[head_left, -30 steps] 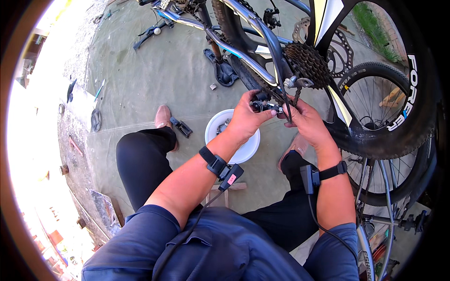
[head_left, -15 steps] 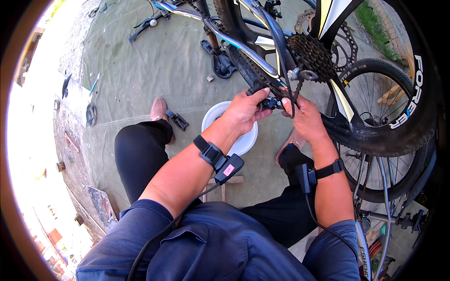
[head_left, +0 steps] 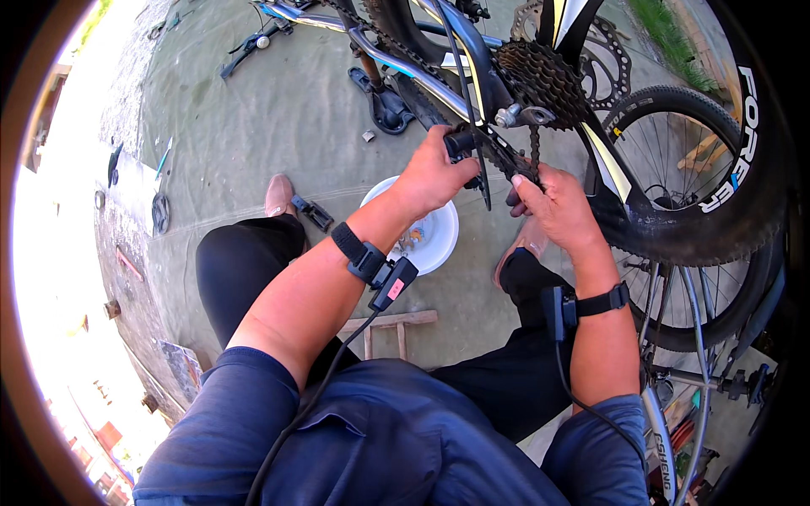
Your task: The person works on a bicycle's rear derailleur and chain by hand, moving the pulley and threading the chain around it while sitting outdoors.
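Observation:
A bicycle frame (head_left: pixel 422 76) stands upside down in front of me, its rear cassette (head_left: pixel 540 84) above my hands. Beneath the cassette is the rear derailleur (head_left: pixel 499 153), its dark cage slanting down to the right. My left hand (head_left: pixel 437 173) is closed round the derailleur's body end, fingers partly hidden behind it. At the cage's lower end, my right hand (head_left: pixel 557 207) pinches it between thumb and fingers, close to the hanging chain (head_left: pixel 535 145). A black cable (head_left: pixel 470 101) runs down past the derailleur, its end loose between my hands.
A white bucket (head_left: pixel 445 244) with small parts inside stands below my hands. A pedal (head_left: pixel 314 213) lies by my left shoe, a saddle (head_left: pixel 384 108) farther off. The large rear wheel (head_left: pixel 675 240) and another bicycle's wheel (head_left: pixel 675 126) crowd the right side. A wooden stool (head_left: pixel 396 320) is near me.
My left hand has turned over and wrapped round the derailleur's body. The derailleur cage now shows stretched toward my right hand, and the cable's end has swung left. The view has shifted slightly.

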Available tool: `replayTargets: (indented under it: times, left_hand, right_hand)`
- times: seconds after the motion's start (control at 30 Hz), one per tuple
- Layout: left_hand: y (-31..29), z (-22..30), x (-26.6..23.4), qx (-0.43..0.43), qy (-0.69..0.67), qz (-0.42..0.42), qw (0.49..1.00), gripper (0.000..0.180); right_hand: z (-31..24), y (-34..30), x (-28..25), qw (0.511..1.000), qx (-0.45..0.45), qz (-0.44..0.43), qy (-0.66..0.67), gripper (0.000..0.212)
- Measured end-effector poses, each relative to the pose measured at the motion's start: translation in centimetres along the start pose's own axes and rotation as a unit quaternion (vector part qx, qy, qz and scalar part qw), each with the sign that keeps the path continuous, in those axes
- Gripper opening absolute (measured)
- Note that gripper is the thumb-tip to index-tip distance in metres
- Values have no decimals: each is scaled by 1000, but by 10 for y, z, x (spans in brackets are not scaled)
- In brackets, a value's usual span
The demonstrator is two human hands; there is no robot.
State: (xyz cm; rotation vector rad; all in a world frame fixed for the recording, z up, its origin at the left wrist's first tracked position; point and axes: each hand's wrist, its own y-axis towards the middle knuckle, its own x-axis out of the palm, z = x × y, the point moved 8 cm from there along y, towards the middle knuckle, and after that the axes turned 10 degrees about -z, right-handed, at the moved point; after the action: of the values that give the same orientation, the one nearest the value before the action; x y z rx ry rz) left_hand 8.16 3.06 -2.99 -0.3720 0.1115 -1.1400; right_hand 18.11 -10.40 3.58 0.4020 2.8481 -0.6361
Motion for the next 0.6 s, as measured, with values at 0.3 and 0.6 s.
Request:
replayTargets:
  times: [0.3, 0.6]
  left_hand:
    - [-13, 45, -6, 106, 282, -13, 953, 55]
    - [-18, 66, -2, 120, 368, -45, 921, 44]
  right_hand:
    - [-16, -11, -4, 1000, 16, 0, -24, 28]
    - [-16, -21, -7, 999, -3, 38, -24, 28]
